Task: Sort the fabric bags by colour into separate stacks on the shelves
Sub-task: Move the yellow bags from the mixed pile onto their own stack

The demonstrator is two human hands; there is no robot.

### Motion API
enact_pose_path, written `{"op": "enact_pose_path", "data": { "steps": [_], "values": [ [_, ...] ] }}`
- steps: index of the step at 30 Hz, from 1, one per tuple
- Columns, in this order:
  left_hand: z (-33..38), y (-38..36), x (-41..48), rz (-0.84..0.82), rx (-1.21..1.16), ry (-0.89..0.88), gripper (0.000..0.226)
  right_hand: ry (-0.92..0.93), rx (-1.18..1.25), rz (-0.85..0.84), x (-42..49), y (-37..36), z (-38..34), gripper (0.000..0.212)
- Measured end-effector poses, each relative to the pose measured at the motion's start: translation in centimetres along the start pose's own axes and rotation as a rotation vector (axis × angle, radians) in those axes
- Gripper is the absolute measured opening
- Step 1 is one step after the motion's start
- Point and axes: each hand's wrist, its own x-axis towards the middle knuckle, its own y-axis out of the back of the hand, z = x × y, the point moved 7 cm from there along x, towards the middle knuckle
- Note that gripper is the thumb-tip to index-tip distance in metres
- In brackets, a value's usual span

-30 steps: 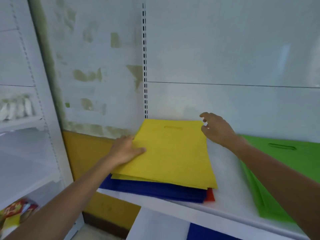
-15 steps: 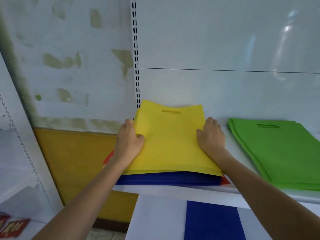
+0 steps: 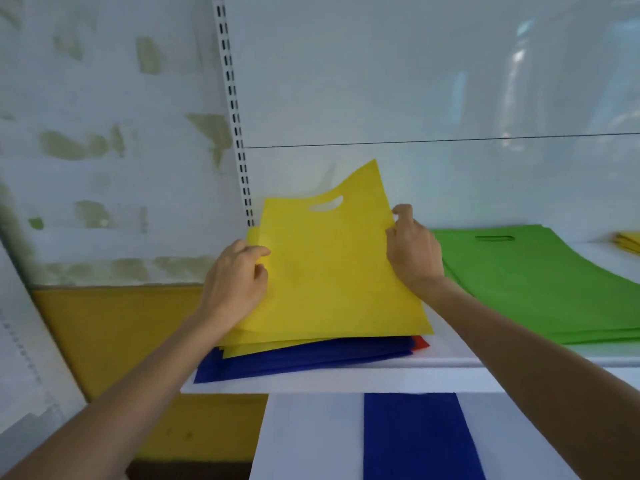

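The yellow bags (image 3: 332, 271) lay on top of a mixed pile at the left end of the shelf (image 3: 346, 379). Under them were blue bags (image 3: 304, 358) and a red bag (image 3: 420, 342), of which only a corner showed at the right. The far end of the top yellow bag, the end with the handle hole, was tilted up from the pile, while its near end rested on it.

The left hand (image 3: 235, 282) had its grip closed on the left edge, thumb on top. The right hand (image 3: 414, 258) pinched the right edge with curled fingers. How many yellow bags each grip held, I could not tell.

Several things could go wrong from here. The thin fabric may cling, so a lower yellow bag could be left behind. The bag was limp and might fold or slip from such a small pinch. On the way to the yellow stack (image 3: 628, 240) at the far right it could brush the green stack (image 3: 540, 282) and push it out of line. The blue bags lay close to the front edge, so a pull toward the person might slide them off.
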Motion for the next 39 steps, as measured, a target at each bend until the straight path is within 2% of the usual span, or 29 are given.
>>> {"op": "enact_pose_path", "data": {
  "steps": [3, 9, 12, 16, 20, 23, 30, 39],
  "values": [
    [3.3, 0.2, 0.4, -0.033, -0.010, -0.086, 0.043, 0.011, 0.046, 0.067, -0.3, 4.3, 2.2, 0.044],
    [15.0, -2.9, 0.5, -0.056, -0.180, -0.214, 0.043, -0.037, -0.105, 0.078, -3.5, 13.6, 12.6, 0.038],
    [22.8, -5.7, -1.0, -0.087, -0.276, -0.291, 0.042, -0.119, -0.181, 0.080, -6.7, 19.5, 19.2, 0.039],
    [34.4, -9.7, -4.5, -0.211, -0.399, -0.388, 0.044, -0.287, -0.290, 0.103, -12.1, 28.9, 28.1, 0.038],
    [44.8, -12.6, -9.2, -0.299, -0.514, -0.455, 0.062, -0.432, -0.356, 0.129, -17.6, 37.2, 35.5, 0.038],
    [50.9, -14.8, -12.3, -0.353, -0.583, -0.481, 0.047, -0.506, -0.401, 0.142, -20.8, 41.9, 40.0, 0.039],
    [61.4, -18.4, -15.5, -0.444, -0.612, -0.570, 0.045, -0.630, -0.370, 0.221, -24.6, 48.1, 47.5, 0.041],
    [70.0, -23.9, -10.6, -0.475, -0.599, -0.627, 0.045, -0.655, -0.321, 0.339, -21.2, 50.1, 55.6, 0.035]
  ]
}}
